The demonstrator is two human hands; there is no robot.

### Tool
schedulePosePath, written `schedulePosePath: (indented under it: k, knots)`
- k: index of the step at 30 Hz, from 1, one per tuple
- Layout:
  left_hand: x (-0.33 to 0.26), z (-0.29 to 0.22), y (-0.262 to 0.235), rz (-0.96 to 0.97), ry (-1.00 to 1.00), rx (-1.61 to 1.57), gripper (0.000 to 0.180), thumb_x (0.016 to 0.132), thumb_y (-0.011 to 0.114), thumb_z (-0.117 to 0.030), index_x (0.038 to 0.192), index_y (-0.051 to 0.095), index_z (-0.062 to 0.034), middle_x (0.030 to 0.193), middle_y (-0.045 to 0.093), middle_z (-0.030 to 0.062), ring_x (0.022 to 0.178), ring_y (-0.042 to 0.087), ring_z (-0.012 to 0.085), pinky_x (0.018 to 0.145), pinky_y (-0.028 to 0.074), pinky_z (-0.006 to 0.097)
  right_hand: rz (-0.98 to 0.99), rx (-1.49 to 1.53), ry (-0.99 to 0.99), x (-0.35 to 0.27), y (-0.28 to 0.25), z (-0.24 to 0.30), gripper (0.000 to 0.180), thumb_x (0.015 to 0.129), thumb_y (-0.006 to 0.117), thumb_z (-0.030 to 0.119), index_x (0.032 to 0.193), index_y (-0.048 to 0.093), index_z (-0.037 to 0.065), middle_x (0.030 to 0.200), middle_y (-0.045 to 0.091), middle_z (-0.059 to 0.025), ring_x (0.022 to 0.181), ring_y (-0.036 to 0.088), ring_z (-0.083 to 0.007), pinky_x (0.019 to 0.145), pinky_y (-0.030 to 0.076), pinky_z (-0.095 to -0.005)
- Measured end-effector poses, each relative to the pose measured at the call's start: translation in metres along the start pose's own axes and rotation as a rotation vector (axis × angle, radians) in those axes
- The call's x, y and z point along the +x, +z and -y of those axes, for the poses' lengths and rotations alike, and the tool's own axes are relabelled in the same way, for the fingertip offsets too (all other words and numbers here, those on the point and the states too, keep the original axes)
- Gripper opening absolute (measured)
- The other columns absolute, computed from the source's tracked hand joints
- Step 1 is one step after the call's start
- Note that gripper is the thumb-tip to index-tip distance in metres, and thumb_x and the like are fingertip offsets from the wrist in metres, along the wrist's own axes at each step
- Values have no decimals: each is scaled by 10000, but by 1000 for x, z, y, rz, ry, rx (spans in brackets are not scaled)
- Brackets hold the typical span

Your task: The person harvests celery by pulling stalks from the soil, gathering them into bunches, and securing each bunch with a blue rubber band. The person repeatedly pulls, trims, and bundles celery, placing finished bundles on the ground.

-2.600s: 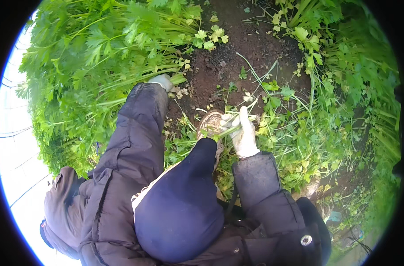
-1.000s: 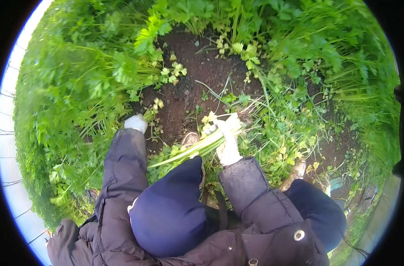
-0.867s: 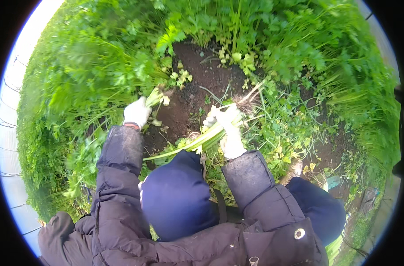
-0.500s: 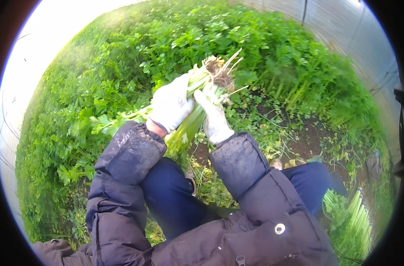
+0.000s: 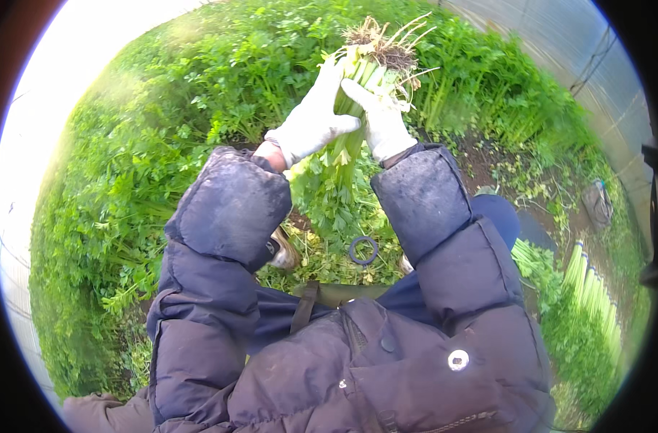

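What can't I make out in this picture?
Head view, throughout:
Left hand and right hand: most fingertips, hidden behind the celery bunch.
Left shoe: partly covered by the left sleeve.
Far left background: washed out by glare.
Grey object at far right: too small to identify.

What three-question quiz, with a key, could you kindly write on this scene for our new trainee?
1. True or false: the roots of the held bunch point away from the dark jacket.
2. Multiple choice: which part of the bunch do the left hand and right hand grip? A) the leaf tips; B) the stalks; C) the roots.
3. Fill in: the laid-out stalks lie toward the lower ____ of the picture.

Key: 1. True. 2. B. 3. Right.
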State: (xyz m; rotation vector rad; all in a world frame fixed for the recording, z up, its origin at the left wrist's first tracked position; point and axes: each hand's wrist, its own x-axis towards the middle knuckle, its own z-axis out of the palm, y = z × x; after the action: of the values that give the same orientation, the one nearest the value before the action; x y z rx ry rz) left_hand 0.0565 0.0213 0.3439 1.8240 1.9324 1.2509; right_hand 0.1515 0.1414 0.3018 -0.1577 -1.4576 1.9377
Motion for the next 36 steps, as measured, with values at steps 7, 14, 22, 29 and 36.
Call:
schedulePosePath:
  k: [7, 14, 22, 29, 36]
  knots:
    - [-58, 31, 25, 197, -177, -575, 1090, 806, 827, -205, 1624, 126, -41, 1677, 201, 162, 1550, 164, 238, 1256, 164, 374, -13, 435, 3, -7, -54, 22, 339, 1017, 588, 214, 1289, 620, 15, 1201, 690, -144, 1075, 688, -246, 977, 567, -394]
    - [-96, 40, 57, 312, -805, -921, 788, 822, 799, -131, 1509, 421, -53, 1364, 569, 66, 1248, 528, 190, 1075, 430, 344, -160, 595, 19, 0, -39, 12, 347, 1003, 602, 206, 1310, 609, 42, 1172, 707, -114, 1049, 701, -239, 937, 581, -382]
    - [-115, 109, 92, 106, -833, -1074, 534, 786, 778, -16, 1297, 622, -7, 1082, 708, 61, 935, 687, 188, 842, 553, 320, -100, 254, -50, -5, -94, -84, 778, 875, 757, 490, 1457, 485, 50, 1358, 617, -137, 1244, 602, -254, 1053, 490, -466]
    - [-187, 184, 189, 581, -1495, -963, 505, 891, 725, -361, 1309, 673, -83, 1311, 670, 56, 1243, 564, 195, 1108, 379, 380, -362, 266, 1099, -160, -78, -268, 795, 946, 626, 598, 1471, 478, 18, 1464, 537, -151, 1325, 522, -292, 1112, 413, -462]
    - [-162, 177, 172, 262, -1155, -1196, 422, 953, 643, -280, 1299, 672, -42, 1278, 686, 58, 1188, 611, 173, 1089, 418, 355, -522, -73, 766, -111, -67, -282, 627, 1008, 558, 551, 1295, 610, -4, 1186, 681, -122, 1043, 637, -198, 913, 512, -348]
